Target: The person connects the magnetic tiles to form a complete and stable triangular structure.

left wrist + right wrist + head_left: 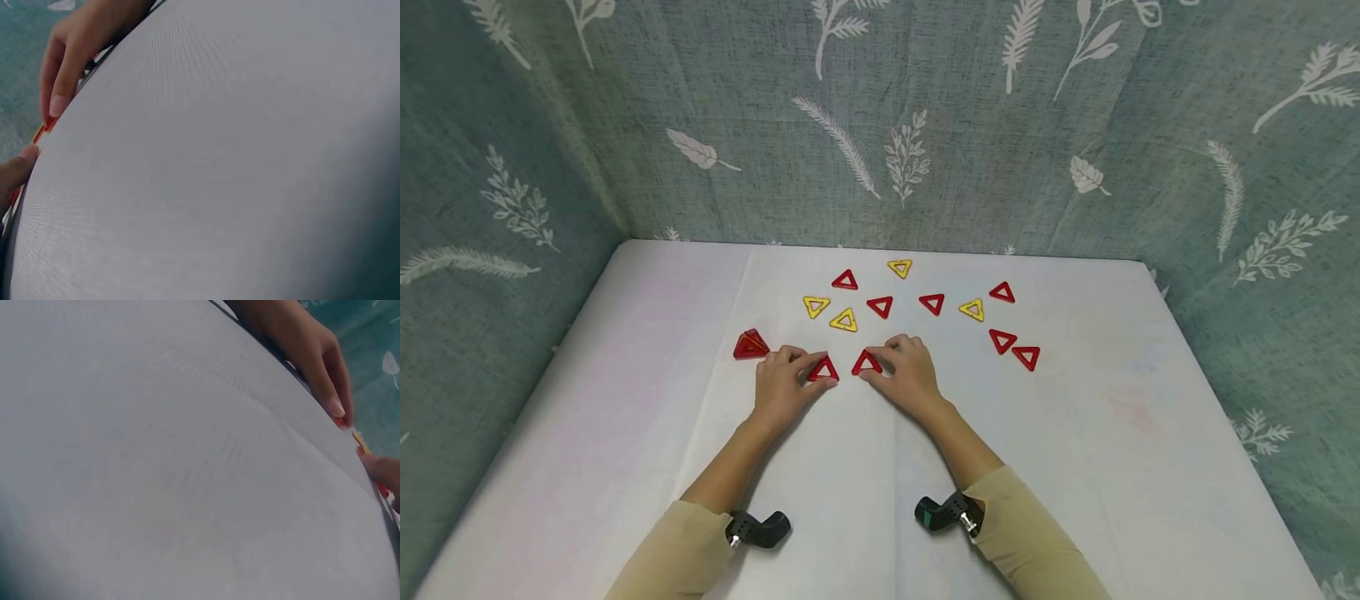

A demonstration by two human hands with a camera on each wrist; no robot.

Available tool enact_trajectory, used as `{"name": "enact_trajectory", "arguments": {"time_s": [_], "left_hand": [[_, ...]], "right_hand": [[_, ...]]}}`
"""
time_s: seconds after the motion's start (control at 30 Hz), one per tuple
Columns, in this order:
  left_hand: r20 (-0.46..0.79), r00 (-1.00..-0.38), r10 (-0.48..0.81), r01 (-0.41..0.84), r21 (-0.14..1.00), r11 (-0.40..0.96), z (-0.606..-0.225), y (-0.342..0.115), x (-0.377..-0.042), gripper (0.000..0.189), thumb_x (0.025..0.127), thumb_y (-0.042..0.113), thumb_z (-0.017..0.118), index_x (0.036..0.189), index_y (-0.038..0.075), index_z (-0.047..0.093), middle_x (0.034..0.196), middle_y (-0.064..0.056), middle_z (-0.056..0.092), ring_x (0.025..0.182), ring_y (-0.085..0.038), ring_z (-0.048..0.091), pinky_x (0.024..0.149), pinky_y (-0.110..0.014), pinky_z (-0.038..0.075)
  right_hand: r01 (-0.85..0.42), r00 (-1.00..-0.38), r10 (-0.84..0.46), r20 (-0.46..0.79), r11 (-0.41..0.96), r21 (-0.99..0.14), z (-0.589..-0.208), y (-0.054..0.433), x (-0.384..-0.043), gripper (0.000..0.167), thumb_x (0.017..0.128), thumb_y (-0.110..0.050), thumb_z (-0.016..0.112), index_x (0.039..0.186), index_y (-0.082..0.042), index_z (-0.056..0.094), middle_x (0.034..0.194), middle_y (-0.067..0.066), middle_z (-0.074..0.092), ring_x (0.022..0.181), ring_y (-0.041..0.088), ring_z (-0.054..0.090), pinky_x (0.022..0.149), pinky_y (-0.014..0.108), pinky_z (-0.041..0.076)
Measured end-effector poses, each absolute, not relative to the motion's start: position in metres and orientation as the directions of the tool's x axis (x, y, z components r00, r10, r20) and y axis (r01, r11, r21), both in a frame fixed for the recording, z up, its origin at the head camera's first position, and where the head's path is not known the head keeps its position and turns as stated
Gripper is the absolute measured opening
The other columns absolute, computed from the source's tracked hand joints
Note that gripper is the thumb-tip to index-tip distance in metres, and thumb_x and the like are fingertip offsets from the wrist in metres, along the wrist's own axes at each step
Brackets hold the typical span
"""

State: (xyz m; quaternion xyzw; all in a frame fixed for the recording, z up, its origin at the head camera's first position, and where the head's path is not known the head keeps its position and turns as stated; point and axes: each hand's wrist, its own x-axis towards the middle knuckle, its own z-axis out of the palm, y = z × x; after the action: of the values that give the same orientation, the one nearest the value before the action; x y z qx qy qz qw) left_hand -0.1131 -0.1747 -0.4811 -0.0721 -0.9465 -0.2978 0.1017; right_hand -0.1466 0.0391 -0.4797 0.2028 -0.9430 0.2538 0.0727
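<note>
In the head view, my left hand (784,385) pinches a red triangular frame (832,368) between thumb and fingers near the table's middle. Facing it, my right hand (912,375) grips a second red triangular frame (858,363) the same way. Both triangles point away from me, with a small gap between them. Just left of my left hand lies a cluster of red triangles (749,344) that seem to overlap. The left wrist view catches only part of my left hand (15,172) at its edge, with the right hand (78,53) above it.
Beyond my hands, loose triangles are scattered over the white table (1112,433): several yellow ones, such as a yellow triangle (843,327), and several red ones, such as a red triangle (880,313). Leaf-patterned green cloth (760,192) walls the back and sides.
</note>
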Motion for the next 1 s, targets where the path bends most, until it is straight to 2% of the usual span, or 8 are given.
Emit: {"name": "enact_trajectory", "arguments": {"time_s": [0.23,0.43,0.67,1.0], "left_hand": [[0.235,-0.965,0.119,0.233,0.554,0.799,-0.480,-0.175,-0.102,0.050,0.072,0.035,0.080,0.117,0.015,0.069,0.100,-0.008,0.053,0.092,-0.026,0.047,0.080,-0.043,0.031],[0.206,-0.971,0.121,0.220,0.580,0.784,-0.479,-0.173,-0.100,0.049,0.073,0.034,0.080,0.116,0.015,0.069,0.102,-0.009,0.054,0.094,-0.026,0.046,0.083,-0.044,0.031],[0.164,-0.978,0.130,0.204,0.608,0.767,-0.477,-0.171,-0.102,0.046,0.073,0.032,0.080,0.115,0.016,0.070,0.101,-0.008,0.056,0.096,-0.026,0.047,0.084,-0.045,0.030],[0.117,-0.959,0.258,0.274,0.608,0.745,-0.475,-0.166,-0.111,0.048,0.072,0.035,0.081,0.115,0.018,0.070,0.102,-0.007,0.055,0.097,-0.024,0.046,0.087,-0.046,0.029]], "right_hand": [[-0.500,-0.864,-0.447,0.231,0.719,-0.483,-0.478,0.050,-0.143,0.039,0.080,-0.038,0.073,0.115,-0.022,0.069,0.101,0.004,0.053,0.091,0.020,0.045,0.079,0.035,0.040],[-0.496,-0.864,-0.455,0.215,0.699,-0.515,-0.479,0.059,-0.141,0.038,0.079,-0.035,0.075,0.115,-0.021,0.070,0.101,0.006,0.054,0.093,0.021,0.045,0.080,0.037,0.040],[-0.543,-0.836,-0.480,0.265,0.651,-0.531,-0.481,0.067,-0.137,0.035,0.078,-0.031,0.076,0.110,-0.018,0.072,0.094,0.004,0.055,0.088,0.019,0.046,0.077,0.036,0.039],[-0.547,-0.832,-0.489,0.261,0.647,-0.532,-0.479,0.070,-0.129,0.035,0.077,-0.031,0.077,0.109,-0.018,0.072,0.094,0.003,0.057,0.089,0.019,0.047,0.077,0.036,0.039]]}}
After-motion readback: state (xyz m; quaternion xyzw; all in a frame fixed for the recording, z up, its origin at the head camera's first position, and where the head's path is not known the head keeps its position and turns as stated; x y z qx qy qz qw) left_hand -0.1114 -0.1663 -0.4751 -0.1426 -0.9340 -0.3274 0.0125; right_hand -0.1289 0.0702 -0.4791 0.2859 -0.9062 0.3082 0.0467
